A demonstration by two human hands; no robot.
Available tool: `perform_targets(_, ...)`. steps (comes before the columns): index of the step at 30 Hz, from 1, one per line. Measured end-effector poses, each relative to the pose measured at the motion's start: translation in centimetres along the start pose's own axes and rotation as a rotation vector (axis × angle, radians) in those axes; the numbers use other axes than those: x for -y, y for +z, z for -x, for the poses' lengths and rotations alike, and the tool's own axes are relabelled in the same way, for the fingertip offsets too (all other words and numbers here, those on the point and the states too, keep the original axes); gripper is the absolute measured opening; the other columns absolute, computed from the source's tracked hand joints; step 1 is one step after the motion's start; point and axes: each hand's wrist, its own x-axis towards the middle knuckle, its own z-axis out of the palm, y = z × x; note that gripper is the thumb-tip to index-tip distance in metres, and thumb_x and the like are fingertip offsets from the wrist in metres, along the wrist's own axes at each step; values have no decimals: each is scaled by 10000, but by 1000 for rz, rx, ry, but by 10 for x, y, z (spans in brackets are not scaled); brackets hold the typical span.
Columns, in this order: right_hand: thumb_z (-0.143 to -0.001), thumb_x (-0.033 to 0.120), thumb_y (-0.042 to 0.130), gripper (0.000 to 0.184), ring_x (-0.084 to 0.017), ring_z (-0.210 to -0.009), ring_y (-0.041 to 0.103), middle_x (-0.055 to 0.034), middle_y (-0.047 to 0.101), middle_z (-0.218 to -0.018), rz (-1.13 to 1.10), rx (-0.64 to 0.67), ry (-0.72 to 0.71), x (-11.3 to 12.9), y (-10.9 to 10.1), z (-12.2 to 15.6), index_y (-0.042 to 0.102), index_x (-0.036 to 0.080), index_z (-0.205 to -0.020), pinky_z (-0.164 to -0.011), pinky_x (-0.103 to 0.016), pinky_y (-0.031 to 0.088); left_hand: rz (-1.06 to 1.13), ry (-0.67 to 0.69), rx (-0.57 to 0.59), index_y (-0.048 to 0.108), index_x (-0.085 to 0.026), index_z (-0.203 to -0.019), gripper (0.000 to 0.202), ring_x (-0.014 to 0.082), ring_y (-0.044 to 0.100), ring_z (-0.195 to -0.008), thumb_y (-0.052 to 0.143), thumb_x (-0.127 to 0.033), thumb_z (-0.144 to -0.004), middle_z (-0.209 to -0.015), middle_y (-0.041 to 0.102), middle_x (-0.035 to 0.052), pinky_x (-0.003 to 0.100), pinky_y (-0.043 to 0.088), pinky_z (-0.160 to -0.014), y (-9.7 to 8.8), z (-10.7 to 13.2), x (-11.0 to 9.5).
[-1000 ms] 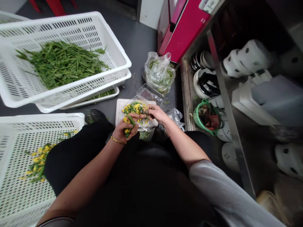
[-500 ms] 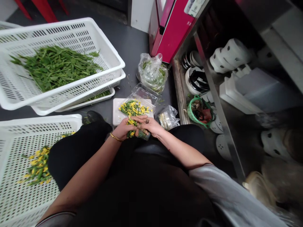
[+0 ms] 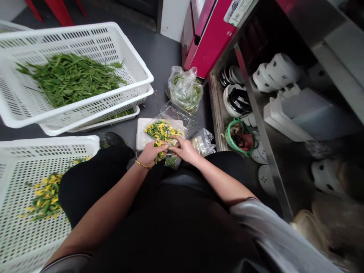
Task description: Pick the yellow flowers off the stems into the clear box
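Above the yellow-flowered stems (image 3: 159, 131), open air is offered for a hand. Leftward, the low way is barred by the left knee (image 3: 93, 178), the near basket (image 3: 14, 182) and the basket stack (image 3: 133, 84). Ahead, it is blocked by a clear container (image 3: 174, 110) and a bulging bag (image 3: 184, 89); rightward, by a smaller bag (image 3: 203, 142) and the metal shelf (image 3: 264, 140). Between stack and bulging bag, a floor strip (image 3: 160, 64) can be crossed.

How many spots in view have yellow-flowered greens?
3: a bunch in the left hand, a pile atop the white box, a loose heap in the lower-left crate, where the knee may hide more.
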Motion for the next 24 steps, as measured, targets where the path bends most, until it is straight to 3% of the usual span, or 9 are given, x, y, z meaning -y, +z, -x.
perform_targets(4,-815,226,578,474,-126,-575,565,27,602,-646,300,23,-147,0,8,-6,469,197,-1276,-651,-257,432,-83,-37,-3,600,-125,-753,305,83,459,-369,769,-326,-598,-460,535,-19,175,281,-320,-6,-4,4)
perform_targets(11,-849,257,532,483,-146,-673,602,-18,627,-761,393,79,-187,-16,7,-1,409,180,-1310,-674,-255,424,-139,-84,-4,612,-118,-747,330,77,452,-361,787,-335,-571,-472,533,-26,181,294,-316,-3,-12,16)
perform_targets(13,-842,308,555,418,-150,-649,596,-18,625,-722,416,24,-122,-20,5,1,480,168,-1228,-643,-247,413,-106,-93,-12,614,-119,-751,316,73,444,-361,771,-341,-592,-471,528,-28,178,288,-314,0,-13,17)
perform_targets(15,-847,360,548,261,-151,-601,577,-22,609,-653,478,-7,-50,-24,4,3,597,158,-1005,-597,-241,390,-85,-91,-32,608,-119,-732,296,67,435,-359,767,-331,-600,-473,527,-27,177,282,-313,3,-14,17)
perform_targets(18,-886,398,481,321,-144,-591,560,-43,603,-632,578,37,-128,-27,1,6,599,160,-706,-586,-239,367,-4,-117,-32,577,-124,-672,283,62,436,-368,776,-305,-585,-479,521,-26,172,272,-313,5,-14,16)
perform_targets(21,-916,390,431,349,-143,-673,574,-65,626,-720,615,112,-348,-24,-4,10,600,156,-720,-639,-237,374,93,-218,66,562,-117,-639,273,69,458,-384,773,-278,-574,-486,521,-13,164,266,-313,4,-14,14)
perform_targets(24,-929,387,404,356,-133,-705,578,-55,631,-748,587,296,-426,-19,-18,11,623,163,-759,-663,-229,377,200,-210,188,564,-107,-613,215,80,454,-373,725,-248,-592,-468,510,-1,167,259,-305,-3,-13,10)
